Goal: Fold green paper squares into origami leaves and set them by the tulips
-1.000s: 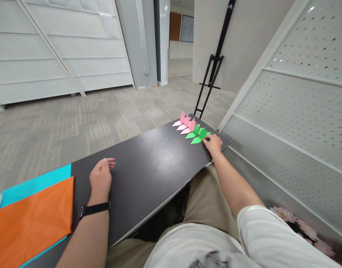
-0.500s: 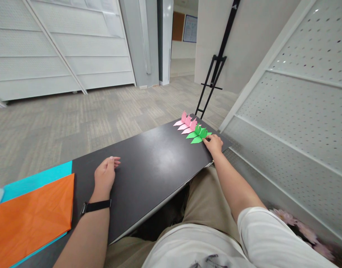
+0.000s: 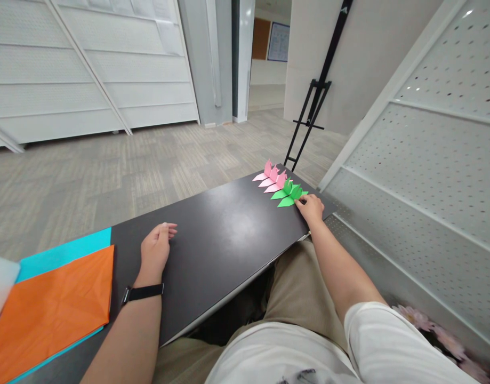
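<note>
Folded paper cranes stand in a row at the far right end of the dark table [image 3: 216, 229]. Three are pink [image 3: 273, 177], and two green ones follow on the near side. With thumb and fingertips, my right hand [image 3: 311, 207] pinches the right side of the nearest green paper crane [image 3: 293, 196]; part of it is hidden by the fingers. My left hand [image 3: 157, 246], with a black band on the wrist, lies on its side on the table. Its fingers are loosely bent and nothing shows in them. Left of that hand is orange paper [image 3: 64, 304].
Turquoise paper [image 3: 69, 249] shows under the orange paper. A whitish translucent object [image 3: 0, 285] stands at the left edge. White perforated panels [image 3: 420, 154] rise close on the right, and a black stand [image 3: 308, 122] is beyond the table's far end.
The view has shifted slightly, so everything appears a little further right. The whitish object at the left shows more. My right hand stays at the nearest green crane; my left hand has hardly moved.
</note>
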Demonstrator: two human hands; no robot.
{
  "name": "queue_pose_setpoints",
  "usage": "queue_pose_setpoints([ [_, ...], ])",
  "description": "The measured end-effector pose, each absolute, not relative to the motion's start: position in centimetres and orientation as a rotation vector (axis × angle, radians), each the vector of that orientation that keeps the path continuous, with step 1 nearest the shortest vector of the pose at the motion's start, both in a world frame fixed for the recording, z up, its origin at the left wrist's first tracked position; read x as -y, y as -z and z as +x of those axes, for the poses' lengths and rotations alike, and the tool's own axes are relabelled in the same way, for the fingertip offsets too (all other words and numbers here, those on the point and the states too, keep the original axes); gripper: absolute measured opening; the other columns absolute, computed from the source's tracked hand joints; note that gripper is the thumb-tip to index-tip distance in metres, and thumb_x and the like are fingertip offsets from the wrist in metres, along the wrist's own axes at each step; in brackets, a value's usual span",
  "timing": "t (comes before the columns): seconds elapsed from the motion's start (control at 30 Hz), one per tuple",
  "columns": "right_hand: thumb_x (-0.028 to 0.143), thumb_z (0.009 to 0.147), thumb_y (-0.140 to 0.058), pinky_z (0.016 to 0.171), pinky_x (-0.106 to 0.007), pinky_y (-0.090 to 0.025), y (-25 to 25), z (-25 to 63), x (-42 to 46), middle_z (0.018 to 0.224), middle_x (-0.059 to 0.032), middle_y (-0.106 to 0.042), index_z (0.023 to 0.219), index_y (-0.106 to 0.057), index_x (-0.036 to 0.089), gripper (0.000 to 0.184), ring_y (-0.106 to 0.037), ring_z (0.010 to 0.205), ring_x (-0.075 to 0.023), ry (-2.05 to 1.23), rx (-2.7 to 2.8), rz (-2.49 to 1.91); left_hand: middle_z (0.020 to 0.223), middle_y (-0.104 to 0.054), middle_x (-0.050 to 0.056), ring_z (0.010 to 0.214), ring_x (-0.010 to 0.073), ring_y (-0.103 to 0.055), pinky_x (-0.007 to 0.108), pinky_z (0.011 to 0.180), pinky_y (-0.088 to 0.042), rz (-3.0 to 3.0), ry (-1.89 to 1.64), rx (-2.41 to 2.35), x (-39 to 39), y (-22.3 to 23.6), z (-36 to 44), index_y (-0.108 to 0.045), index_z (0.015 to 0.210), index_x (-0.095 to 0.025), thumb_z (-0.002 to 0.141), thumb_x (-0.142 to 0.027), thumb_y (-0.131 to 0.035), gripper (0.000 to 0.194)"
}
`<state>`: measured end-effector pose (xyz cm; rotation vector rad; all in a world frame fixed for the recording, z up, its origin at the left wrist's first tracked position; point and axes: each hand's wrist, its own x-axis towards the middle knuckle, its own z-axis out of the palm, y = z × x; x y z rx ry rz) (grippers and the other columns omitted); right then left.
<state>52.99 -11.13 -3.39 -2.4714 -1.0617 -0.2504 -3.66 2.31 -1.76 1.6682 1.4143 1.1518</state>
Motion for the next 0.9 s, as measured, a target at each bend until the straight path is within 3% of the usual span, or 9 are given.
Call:
queue_pose_setpoints([
  [0.33,0.048,0.087,-0.072,0.1,-0.043,-0.046,3.6,52.8,11.4,0.118,-0.0112,-0.072,0.108,-0.078,0.024,0.032,-0.063,0.111,-0.0295,0.242,0.996,-2.383,0.089,-0.076,0.005,0.081,0.0201,-0.068,0.032,0.081,-0.056,1.651,-1.156,-1.4,-2.4,2.0,-3.8,-0.079,0.102,-0.019,0.103,-0.056,-0.046,0.05],
  [0.47,0.047,0.085,-0.07,0.102,-0.042,-0.048,3.4,52.5,12.1,0.115,-0.0127,-0.072,0.111,-0.074,0.02,0.038,-0.064,0.11,-0.0281,0.273,0.915,-2.176,0.09,-0.075,0.005,0.082,0.0197,-0.068,0.031,0.082,-0.055,1.646,-1.166,-1.392,-2.4,1.9,-3.7,-0.079,0.103,-0.019,0.104,-0.057,-0.045,0.05],
  [0.6,0.04,0.091,-0.059,0.1,-0.042,-0.051,2.4,52.5,13.3,0.11,-0.0127,-0.071,0.109,-0.071,0.017,0.032,-0.066,0.106,-0.0255,0.418,0.765,-1.911,0.087,-0.074,0.004,0.076,0.0193,-0.064,0.03,0.074,-0.052,1.674,-1.149,-1.443,-2.1,1.5,-3.7,-0.078,0.1,-0.021,0.104,-0.057,-0.044,0.05],
  [0.73,0.039,0.094,-0.056,0.094,-0.041,-0.053,-0.1,50.5,12.8,0.1,-0.0088,-0.069,0.098,-0.072,0.019,0.026,-0.066,0.098,-0.0242,0.55,0.704,-1.72,0.078,-0.068,0.002,0.071,0.0188,-0.06,0.03,0.069,-0.046,1.675,-1.136,-1.489,-1.6,1.0,-3.7,-0.074,0.088,-0.022,0.104,-0.058,-0.044,0.049],
  [0.9,0.041,0.097,-0.062,0.087,-0.039,-0.054,-5.9,42.9,8.8,0.095,-0.0054,-0.072,0.097,-0.073,0.022,0.022,-0.067,0.088,-0.0215,0.258,1.103,-1.44,0.06,-0.05,0.001,0.06,0.0177,-0.049,0.03,0.061,-0.039,1.67,-1.165,-1.435,-1.1,1.3,-3.5,-0.058,0.064,-0.022,0.107,-0.068,-0.028,0.069],
])
